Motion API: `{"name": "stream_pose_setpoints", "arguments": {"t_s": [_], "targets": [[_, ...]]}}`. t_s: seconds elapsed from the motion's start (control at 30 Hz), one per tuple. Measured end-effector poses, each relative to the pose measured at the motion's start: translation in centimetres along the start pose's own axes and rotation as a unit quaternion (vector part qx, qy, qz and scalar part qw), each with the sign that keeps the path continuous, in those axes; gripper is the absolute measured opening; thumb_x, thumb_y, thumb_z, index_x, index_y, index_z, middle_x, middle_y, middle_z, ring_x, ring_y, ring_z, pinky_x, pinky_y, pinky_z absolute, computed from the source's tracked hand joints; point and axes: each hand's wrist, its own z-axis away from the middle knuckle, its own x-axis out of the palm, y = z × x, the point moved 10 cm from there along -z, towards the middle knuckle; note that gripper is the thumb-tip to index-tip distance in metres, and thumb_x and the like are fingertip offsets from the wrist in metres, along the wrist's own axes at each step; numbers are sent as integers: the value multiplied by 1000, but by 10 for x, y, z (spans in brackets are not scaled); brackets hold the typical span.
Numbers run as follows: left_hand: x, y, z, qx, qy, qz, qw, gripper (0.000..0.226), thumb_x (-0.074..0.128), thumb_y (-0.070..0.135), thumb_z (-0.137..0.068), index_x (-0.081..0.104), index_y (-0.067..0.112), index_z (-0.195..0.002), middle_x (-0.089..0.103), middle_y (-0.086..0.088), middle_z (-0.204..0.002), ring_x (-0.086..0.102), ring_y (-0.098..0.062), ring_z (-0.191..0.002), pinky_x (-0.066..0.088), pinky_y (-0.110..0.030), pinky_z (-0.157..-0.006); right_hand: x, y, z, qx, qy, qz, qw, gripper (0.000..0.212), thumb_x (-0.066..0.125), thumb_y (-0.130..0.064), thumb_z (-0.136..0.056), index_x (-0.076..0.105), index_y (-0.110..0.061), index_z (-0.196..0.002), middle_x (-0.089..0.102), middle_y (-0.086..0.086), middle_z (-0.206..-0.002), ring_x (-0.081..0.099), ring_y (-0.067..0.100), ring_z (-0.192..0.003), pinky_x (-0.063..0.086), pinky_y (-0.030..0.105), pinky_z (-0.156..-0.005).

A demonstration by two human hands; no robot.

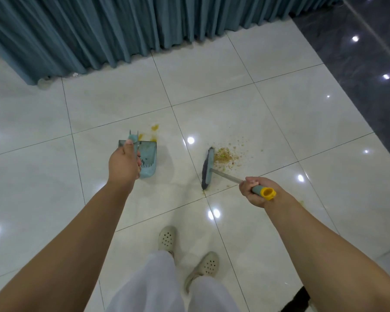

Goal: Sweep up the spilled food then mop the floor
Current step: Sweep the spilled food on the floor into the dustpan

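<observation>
Crumbs (pixel 226 156) of spilled food lie in a loose brownish heap on the white tiled floor (pixel 279 104), scattered out to the right, just beside the head of my broom (pixel 208 168); the bristles rest on the tile at the left edge of the heap, the head turned edge-on to me. My right hand (pixel 253 190) is curled round the broom's handle close to its yellow end cap (pixel 268 193), thumb on top. My left hand (pixel 124 163) grips the upright handle of the blue dustpan (pixel 148 159), fingers wrapped round it; the pan sits on the floor well to the left of the crumbs, and whether anything lies in it I cannot tell. Yellow smears (pixel 152 132) mark the tile just past the pan's far edge. A teal curtain (pixel 144 28) hangs along the far side; my pale clogs (pixel 167 238) show below.
</observation>
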Motion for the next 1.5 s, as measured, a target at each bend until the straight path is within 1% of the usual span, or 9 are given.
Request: {"name": "stream_pose_setpoints", "arguments": {"t_s": [0.17, 0.4, 0.5, 0.77, 0.9, 1.13, 1.3, 1.4, 1.5], "targets": [[17, -15, 46, 15, 4, 11, 1000, 45, 30, 41, -102, 50, 12, -74, 42, -4, -62, 36, -13, -48, 28, -16, -37, -48, 15, 27, 60, -23, 55, 996, 7, 37, -10, -100, 41, -6, -94, 45, 14, -55, 40, 12, -28, 35, 15, -26], [34, -40, 87, 15, 11, -13, 1000, 48, 28, 43, -102, 54, 6, -88, 47, -4, -64, 39, -17, -49, 31, -25, -44, -121, 66, 55, 171, -5, 149, 974, 23, 38, -13, -101, 46, 2, -85, 45, 13, -48, 42, 14, -24, 36, 14, -26], [40, -46, 97, 21, 11, -25, 999, 48, 28, 43, -102, 55, 12, -77, 48, -5, -63, 41, -19, -48, 33, -26, -45, -143, 65, 58, 195, 4, 185, 963, 22, 40, -12, -99, 47, 2, -85, 45, 12, -47, 43, 14, -25, 37, 14, -26], [62, -53, 107, 23, 3, -44, 999, 50, 28, 42, -102, 58, 5, -86, 48, -5, -63, 41, -17, -50, 34, -25, -48, -139, 12, 42, 117, 17, 226, 967, 25, 37, -12, -101, 46, 1, -82, 45, 11, -42, 39, 11, -22, 33, 13, -24], [75, -48, 106, 22, -8, -39, 999, 46, 28, 40, -102, 56, 3, -94, 46, -5, -64, 38, -15, -49, 30, -23, -45, -129, -10, 35, 91, 15, 203, 975, 23, 37, -12, -102, 45, 0, -84, 45, 13, -42, 39, 10, -22, 33, 13, -24], [103, -17, 90, 35, -61, -64, 995, 46, 26, 39, -103, 54, 4, -93, 46, -5, -65, 39, -17, -50, 31, -22, -44, -114, -17, 52, 81, -16, 126, 989, 21, 40, -13, -100, 47, 0, -85, 40, 5, -63, 42, 9, -27, 36, 13, -26], [127, 14, 67, 36, -103, -76, 991, 43, 29, 39, -103, 51, 5, -88, 46, -5, -65, 39, -17, -48, 29, -11, -30, -98, -14, 78, 56, -35, 24, 998, 15, 42, -11, -98, 46, 2, -90, 40, 6, -73, 43, 9, -30, 38, 15, -27], [140, 36, 44, 49, -159, -84, 982, 47, 29, 40, -102, 49, 9, -72, 45, -6, -62, 37, -18, -45, 30, -18, -38, -87, -9, 84, 10, -23, -23, 999, 12, 41, -8, -99, 45, 2, -94, 42, 12, -72, 43, 10, -29, 39, 14, -28], [147, 61, 14, 73, -219, -121, 966, 50, 32, 46, -100, 51, 10, -71, 47, -6, -62, 37, -18, -44, 30, -23, -43, -76, 8, 85, -34, -1, -100, 994, 11, 39, -7, -99, 43, 3, -95, 43, 14, -67, 42, 11, -27, 37, 14, -27]]}}
